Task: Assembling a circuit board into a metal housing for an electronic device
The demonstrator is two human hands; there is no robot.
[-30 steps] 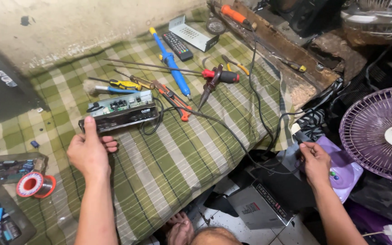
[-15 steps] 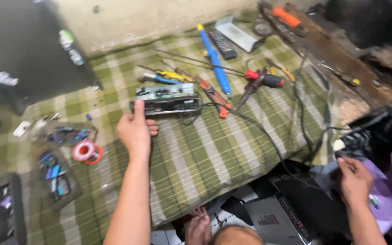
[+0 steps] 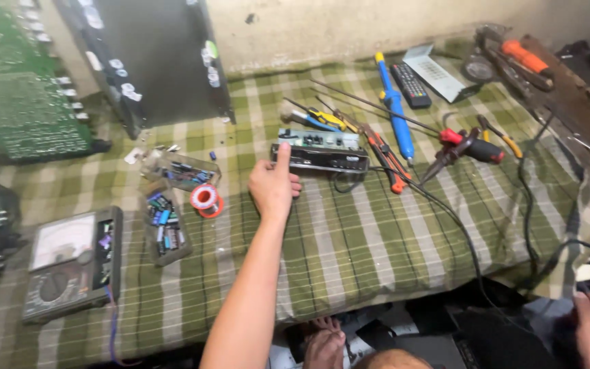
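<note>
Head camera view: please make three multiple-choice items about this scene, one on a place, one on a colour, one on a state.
1. Where does the left hand rest?
A. on the left end of the small electronic unit
B. on the analog multimeter
C. on the remote control

2. What colour is the long tool lying beside the remote control?
A. red
B. blue
C. white

3. In what state is the small electronic unit?
A. lifted in the air
B. lying on the checked cloth, a black cable running from it
C. standing on end

Answers: 1 A, the thumb touches that end. 2 B, its body is blue with a yellow tip. 3 B, it lies flat on the cloth.
</note>
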